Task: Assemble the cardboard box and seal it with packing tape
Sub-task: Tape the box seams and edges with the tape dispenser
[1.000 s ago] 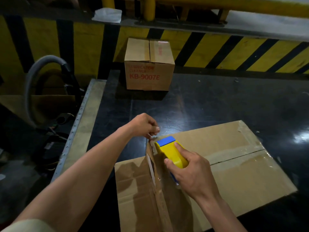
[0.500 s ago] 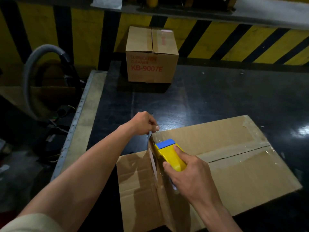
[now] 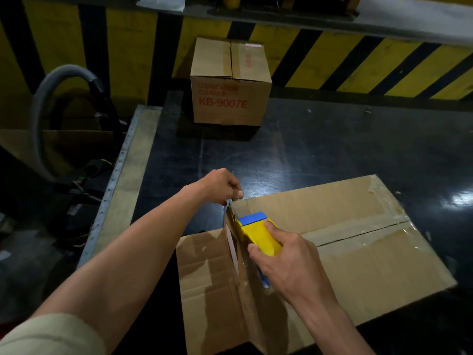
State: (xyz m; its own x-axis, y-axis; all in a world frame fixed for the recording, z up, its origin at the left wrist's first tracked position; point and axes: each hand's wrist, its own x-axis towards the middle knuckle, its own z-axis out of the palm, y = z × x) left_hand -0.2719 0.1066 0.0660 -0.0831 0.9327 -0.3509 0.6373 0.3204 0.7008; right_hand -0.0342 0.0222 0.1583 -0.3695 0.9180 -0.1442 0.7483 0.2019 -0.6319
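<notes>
A large brown cardboard box (image 3: 358, 252) lies on the dark table (image 3: 332, 149), with old clear tape along its middle seam. One flap (image 3: 204, 283) spreads out flat at the near left. My right hand (image 3: 289, 265) grips a yellow tape dispenser (image 3: 258, 234) with a blue front, pressed against the box's left edge. My left hand (image 3: 220, 187) pinches the end of the tape at the box's far left corner. The tape roll is hidden under my right hand.
A smaller closed box (image 3: 230, 83) printed KB-9007E stands at the table's far edge. Behind it runs a yellow and black striped wall (image 3: 358, 60). A grey hose (image 3: 43, 103) and cables lie off the table's left side.
The view has dropped slightly and drawn closer. Both hands keep their grip at the box's left edge, with the dispenser still near the far corner.
</notes>
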